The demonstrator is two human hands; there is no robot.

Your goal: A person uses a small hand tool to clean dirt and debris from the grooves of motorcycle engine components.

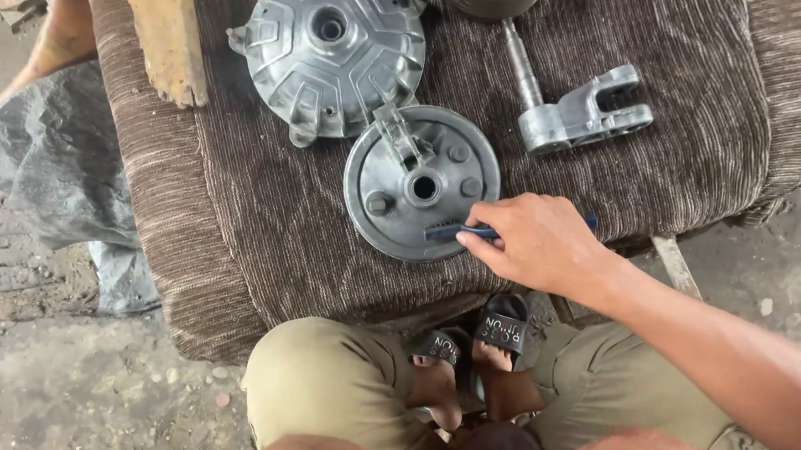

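Note:
My right hand (535,243) reaches in from the lower right and is closed around a small blue-handled brush (460,231). Its bristle end rests on the lower edge of a round grey metal plate (392,217) with a centre hole and several bosses. That plate lies on a brown ribbed cloth (264,209) spread over a low cushion. Behind it, touching its top edge, sits a larger finned metal drum cover (332,52). My left hand is out of view.
A metal fork-shaped bracket with a shaft (575,111) lies at the back right. A wooden plank (164,30) rests at the back left. My knees in khaki trousers (328,386) and sandalled feet sit below the cushion. Grey concrete ground (37,361) lies to the left.

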